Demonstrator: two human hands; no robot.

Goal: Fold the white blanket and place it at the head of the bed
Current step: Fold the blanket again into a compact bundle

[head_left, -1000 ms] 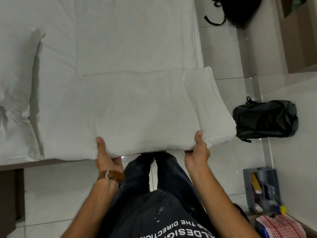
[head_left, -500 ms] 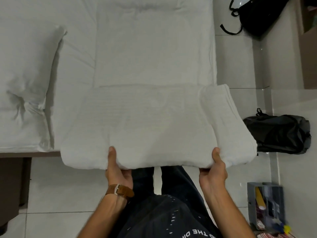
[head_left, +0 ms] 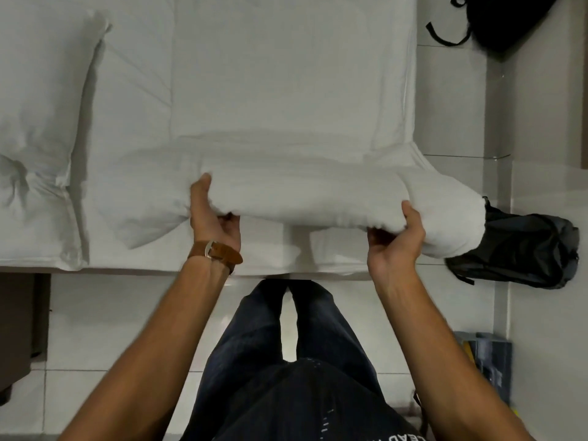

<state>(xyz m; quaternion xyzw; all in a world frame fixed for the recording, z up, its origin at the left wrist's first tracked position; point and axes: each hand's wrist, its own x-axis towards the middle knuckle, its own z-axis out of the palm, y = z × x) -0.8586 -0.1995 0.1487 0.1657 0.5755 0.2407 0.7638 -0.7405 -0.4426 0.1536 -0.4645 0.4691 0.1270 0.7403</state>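
The folded white blanket (head_left: pixel 305 189) is a thick bundle held just above the near edge of the bed (head_left: pixel 286 74). My left hand (head_left: pixel 211 214) grips its near edge left of centre, thumb on top. My right hand (head_left: pixel 397 237) grips the near edge further right, fingers curled under. The blanket's right end sags past the bed's corner over the floor. A white pillow (head_left: pixel 41 106) lies at the left end of the bed.
A dark backpack (head_left: pixel 521 249) lies on the tiled floor right of the bed corner, and another black bag (head_left: pixel 509 17) sits at the top right. A dark piece of furniture (head_left: pixel 19 329) stands at the lower left. A grey box with items (head_left: pixel 486 361) is at the right.
Both hands have carried the blanket forward from in front of the bed to over its near edge. The flat bundle has bunched and sags at its ends.
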